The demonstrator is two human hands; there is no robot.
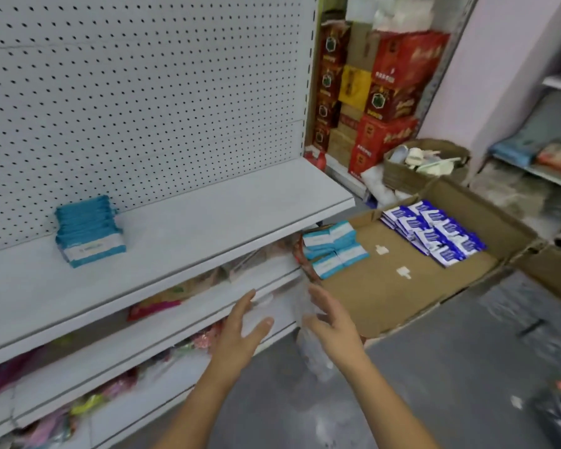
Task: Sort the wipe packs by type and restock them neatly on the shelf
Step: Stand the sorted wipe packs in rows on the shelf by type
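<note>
A row of teal wipe packs (89, 230) stands on the white top shelf (208, 222) against the pegboard. An open cardboard box (402, 286) on the floor holds several teal-and-white packs (334, 247) at its left end and several dark blue packs (434, 234) at its far right. My left hand (240, 332) and my right hand (331, 322) hover in front of the lower shelves, fingers spread, holding nothing. Both are short of the box. A clear plastic bag (311, 348) hangs just behind my right hand.
Lower shelves (175, 322) hold colourful packets. Red and yellow cartons (386, 92) are stacked beyond the shelf end, with a woven basket (425, 166) of items below them. Another rack (548, 150) stands at the right. Grey floor (467, 384) lies below my arms.
</note>
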